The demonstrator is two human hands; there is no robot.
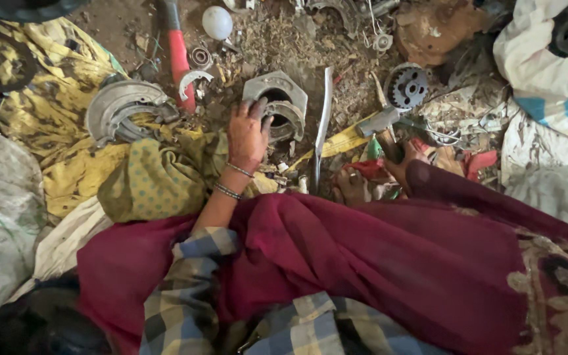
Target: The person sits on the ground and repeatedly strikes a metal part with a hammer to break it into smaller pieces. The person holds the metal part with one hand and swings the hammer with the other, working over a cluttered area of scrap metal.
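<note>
The left hand (pixel 247 135), fingers spread open, rests on a grey cast-metal housing (pixel 277 98) lying among scrap. The right hand (pixel 402 167) is closed around a wooden-handled hammer (pixel 381 128), near a toothed grey gear (pixel 407 86).

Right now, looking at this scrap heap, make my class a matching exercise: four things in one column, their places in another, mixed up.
Things:
1. left hand
2. white ball
3. gear wheel
4. red-handled tool

Places:
A. at the top, right of the red handle
B. on the grey metal housing
C. right of the long metal blade
D. left of the white ball

Pairs: 1-B, 2-A, 3-C, 4-D
</note>
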